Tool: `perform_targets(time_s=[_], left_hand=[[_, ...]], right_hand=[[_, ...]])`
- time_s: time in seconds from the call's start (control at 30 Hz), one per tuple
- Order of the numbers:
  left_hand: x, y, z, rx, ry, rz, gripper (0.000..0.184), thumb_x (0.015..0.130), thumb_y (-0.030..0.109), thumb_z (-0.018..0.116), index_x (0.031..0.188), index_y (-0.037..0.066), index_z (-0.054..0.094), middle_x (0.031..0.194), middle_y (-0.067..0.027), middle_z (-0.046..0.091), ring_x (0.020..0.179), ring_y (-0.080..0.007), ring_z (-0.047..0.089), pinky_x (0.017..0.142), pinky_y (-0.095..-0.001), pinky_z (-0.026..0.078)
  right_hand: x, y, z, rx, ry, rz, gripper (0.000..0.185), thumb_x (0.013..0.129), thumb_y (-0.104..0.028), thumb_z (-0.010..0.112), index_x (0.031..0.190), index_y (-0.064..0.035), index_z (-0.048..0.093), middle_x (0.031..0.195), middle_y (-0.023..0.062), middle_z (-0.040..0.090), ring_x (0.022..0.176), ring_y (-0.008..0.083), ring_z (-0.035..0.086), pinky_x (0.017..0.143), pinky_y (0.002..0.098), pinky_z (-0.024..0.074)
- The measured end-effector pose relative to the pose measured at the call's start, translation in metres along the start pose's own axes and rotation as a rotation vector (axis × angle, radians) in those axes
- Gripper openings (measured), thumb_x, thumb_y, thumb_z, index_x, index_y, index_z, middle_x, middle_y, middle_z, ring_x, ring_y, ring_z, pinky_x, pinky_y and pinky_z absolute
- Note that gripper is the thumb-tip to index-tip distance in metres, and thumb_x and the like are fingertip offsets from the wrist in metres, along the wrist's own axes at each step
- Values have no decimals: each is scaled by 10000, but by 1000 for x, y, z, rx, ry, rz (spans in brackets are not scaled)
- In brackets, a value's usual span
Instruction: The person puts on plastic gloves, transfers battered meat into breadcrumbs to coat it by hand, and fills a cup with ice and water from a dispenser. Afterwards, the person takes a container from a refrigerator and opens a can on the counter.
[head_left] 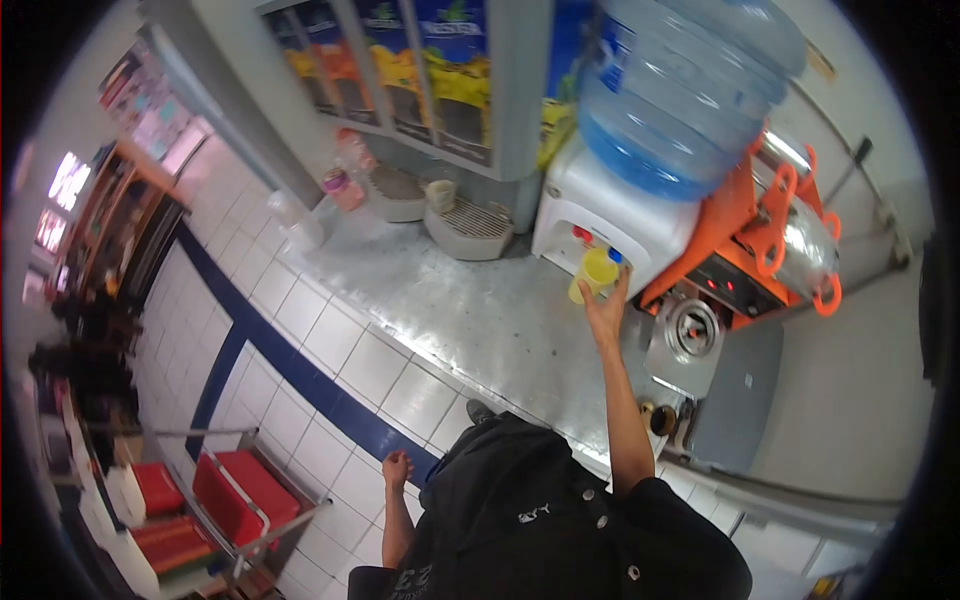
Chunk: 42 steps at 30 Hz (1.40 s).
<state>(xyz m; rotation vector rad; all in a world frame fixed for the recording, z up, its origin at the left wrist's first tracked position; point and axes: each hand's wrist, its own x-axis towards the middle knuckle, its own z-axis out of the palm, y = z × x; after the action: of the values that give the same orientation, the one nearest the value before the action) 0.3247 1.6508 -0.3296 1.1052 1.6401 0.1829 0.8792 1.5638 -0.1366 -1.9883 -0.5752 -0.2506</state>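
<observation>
My right hand [606, 312] reaches out over the metal counter, its fingers closed around a yellow cup [599, 268]. The cup sits in the tap recess of a white water dispenser [625, 215], right by the blue tap [615, 256]; a red tap [581, 233] is to its left. On top of the dispenser stands a large clear blue water jug [680, 100], partly filled. Down at my left side, away from the counter, my left hand [397, 468] hangs with its fingers curled; nothing shows in it.
The metal counter [500, 330] runs in front of me. Drink machines [410, 80] with drip trays [470, 228] stand left of the dispenser, an orange juicer [745, 270] right of it. A red-seated chair [245, 495] is on the tiled floor behind my left.
</observation>
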Motion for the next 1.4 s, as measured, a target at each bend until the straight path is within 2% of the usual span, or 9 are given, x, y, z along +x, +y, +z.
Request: perform_targets(time_s=[0.17, 0.33, 0.4, 0.6, 0.77, 1.0, 1.2, 1.23, 1.4], left_hand=[[-32, 3, 16, 36, 150, 266, 244, 881, 197, 559, 1043, 48, 663, 839, -91, 704, 705, -182, 674, 631, -313, 527], [-127, -54, 32, -122, 439, 18, 283, 847, 243, 558, 1049, 90, 684, 929, -133, 710, 903, -290, 679, 830, -383, 517], [-180, -100, 46, -93, 513, -74, 325, 826, 307, 551, 1035, 103, 694, 991, -171, 693, 976, -348, 648, 877, -432, 501], [-327, -240, 137, 31, 491, -518, 340, 778, 306, 521, 958, 93, 715, 1039, -174, 679, 998, -348, 642, 865, -435, 515], [-436, -306, 215, -109, 675, -546, 388, 817, 381, 530, 937, 65, 721, 942, -195, 692, 914, -362, 663, 822, -437, 521], [-499, -348, 313, -691, 974, -677, 272, 767, 334, 598, 923, 157, 734, 890, -142, 712, 913, -327, 673, 833, -402, 531], [-536, -406, 405, -1044, 917, -769, 269, 877, 298, 586, 980, 80, 705, 791, -60, 709, 661, -162, 693, 507, -304, 543], [-552, -416, 417, -1127, 907, -808, 272, 872, 296, 588, 998, 80, 693, 820, -64, 712, 676, -173, 698, 518, -326, 553], [-626, -479, 446, -1316, 969, -924, 250, 848, 260, 598, 993, 76, 685, 859, -73, 714, 675, -178, 696, 565, -361, 574]], right_hand=[[19, 93, 56, 26, 120, -36, 944, 658, -201, 863, 1386, 28, 306, 1332, 185, 449, 1257, 317, 423, 1103, 390, 282], [-19, 71, 45, 43, -157, 111, 779, 720, -259, 835, 1322, -1, 413, 1257, 175, 564, 1101, 299, 588, 968, 391, 473], [-53, 55, 39, 181, -285, -56, 841, 668, -273, 875, 1308, -1, 401, 1226, 187, 574, 1055, 310, 599, 930, 411, 488], [-117, -129, -37, 607, -722, -432, 743, 674, -182, 851, 1264, 17, 446, 1142, 163, 597, 1009, 300, 598, 895, 420, 479], [-150, -313, -169, 935, -1426, -763, 749, 574, -194, 861, 1186, -3, 474, 994, 114, 556, 890, 227, 573, 797, 354, 483], [-204, -424, -315, 1339, -1544, -1577, 860, 564, -475, 852, 1173, -3, 471, 1050, 115, 524, 941, 206, 587, 763, 314, 514], [-271, -456, -444, 1600, -2134, -1201, 339, 796, -160, 721, 1066, 7, 603, 1011, 187, 682, 827, 282, 706, 710, 354, 577], [-284, -462, -461, 1677, -1939, -1491, 395, 828, -235, 704, 1123, -36, 531, 1005, 169, 659, 810, 252, 691, 690, 330, 578], [-359, -443, -550, 1824, -1573, -1596, 447, 884, -262, 644, 1241, -130, 410, 972, 108, 632, 867, 257, 670, 727, 348, 580]])
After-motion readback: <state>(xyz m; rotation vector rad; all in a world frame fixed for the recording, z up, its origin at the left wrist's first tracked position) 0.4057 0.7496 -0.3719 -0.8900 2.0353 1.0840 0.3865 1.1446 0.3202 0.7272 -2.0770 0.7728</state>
